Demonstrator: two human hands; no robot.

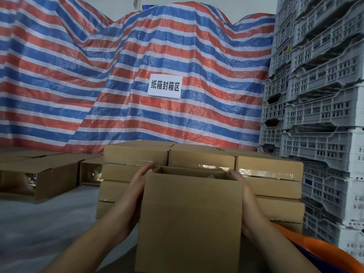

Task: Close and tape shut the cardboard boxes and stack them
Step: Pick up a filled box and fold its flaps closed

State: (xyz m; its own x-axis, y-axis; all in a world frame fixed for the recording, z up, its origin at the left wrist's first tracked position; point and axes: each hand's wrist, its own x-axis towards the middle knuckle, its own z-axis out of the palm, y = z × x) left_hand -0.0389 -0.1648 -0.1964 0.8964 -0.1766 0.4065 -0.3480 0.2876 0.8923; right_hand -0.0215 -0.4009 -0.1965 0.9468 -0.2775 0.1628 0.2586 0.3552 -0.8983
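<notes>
pale floor point(39, 223); striped tarp point(137, 56) behind; both grips, left hand point(136, 186) and right hand point(244, 192), flat-fingered against open box point(189, 219)

Dim, even indoor light, soft shadows, glare on tape strips, wide-angle bowing at edges, slight blur

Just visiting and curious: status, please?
Left hand and right hand press flat on the open box, sides. Top untaped. Taped stack behind. Nothing in the way.
</notes>
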